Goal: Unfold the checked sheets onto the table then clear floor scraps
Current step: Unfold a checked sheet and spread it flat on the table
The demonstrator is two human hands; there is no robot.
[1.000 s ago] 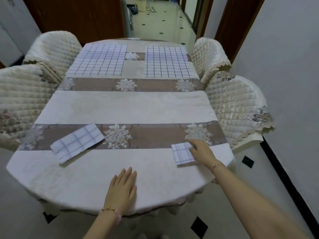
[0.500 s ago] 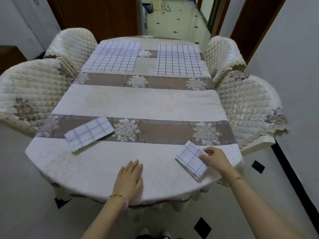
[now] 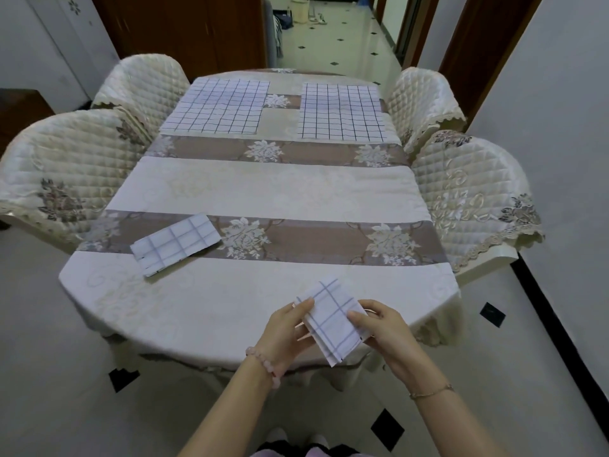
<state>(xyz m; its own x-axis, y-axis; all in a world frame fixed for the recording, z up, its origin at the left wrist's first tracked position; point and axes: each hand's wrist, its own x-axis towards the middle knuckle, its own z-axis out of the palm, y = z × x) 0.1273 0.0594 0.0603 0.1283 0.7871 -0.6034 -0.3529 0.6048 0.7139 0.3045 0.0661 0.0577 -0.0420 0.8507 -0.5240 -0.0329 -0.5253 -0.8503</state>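
Observation:
A folded white sheet with a blue check (image 3: 331, 319) is held just above the table's near edge, between both hands. My left hand (image 3: 286, 334) pinches its left side and my right hand (image 3: 384, 328) grips its right side. A second folded checked sheet (image 3: 176, 243) lies flat at the near left of the table (image 3: 263, 192). Two unfolded checked sheets lie spread side by side at the far end, one on the left (image 3: 216, 106) and one on the right (image 3: 341, 111).
Quilted cream chairs flank the table: two on the left (image 3: 56, 173) (image 3: 141, 80) and two on the right (image 3: 474, 199) (image 3: 421, 100). A white wall (image 3: 560, 127) runs close along the right. The tiled floor (image 3: 82, 407) has black diamond insets; my feet show at the bottom.
My right hand lifted the folded sheet off the table's right side and brought it toward me. My left hand left the tablecloth and took hold of the sheet's other side.

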